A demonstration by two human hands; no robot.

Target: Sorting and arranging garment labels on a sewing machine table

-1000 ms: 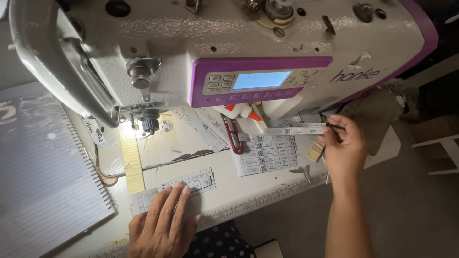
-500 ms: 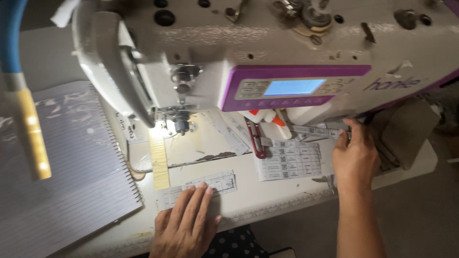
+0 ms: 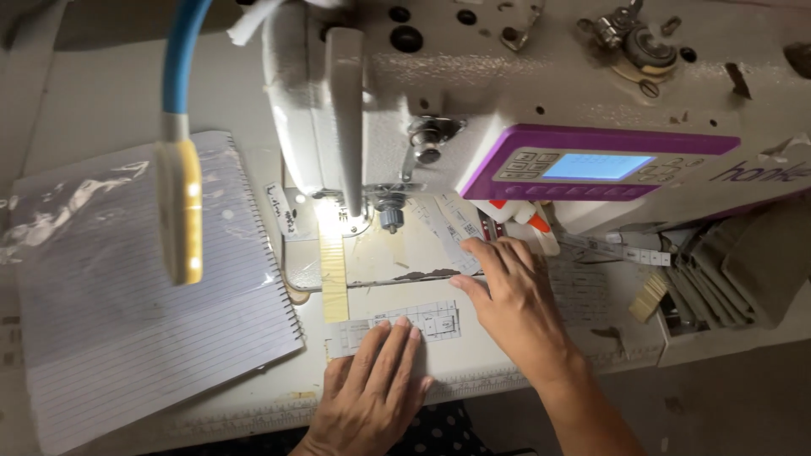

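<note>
Under sewing machine (image 3: 541, 101), both hands flat, open, gripping nothing: left (image 3: 376, 380) on printed strip (image 3: 397, 325) (partly hidden), right (image 3: 515, 300) beside it

Both forearms bare, no sleeves or rings visible; a dark, white-dotted garment (image 3: 439, 432), perhaps a skirt.

Left hand (image 3: 376, 380) flat on paper strip (image 3: 397, 325), bottom centre. Right hand (image 3: 515, 304) spread on printed sheets (image 3: 583, 291) under sewing machine (image 3: 524, 93). Lined notebook (image 3: 127, 321) left, folded fabric (image 3: 743, 270) right.

A single head-worn camera looks steeply down, close over the sewing machine (image 3: 541, 127) and table (image 3: 524, 363).
</note>
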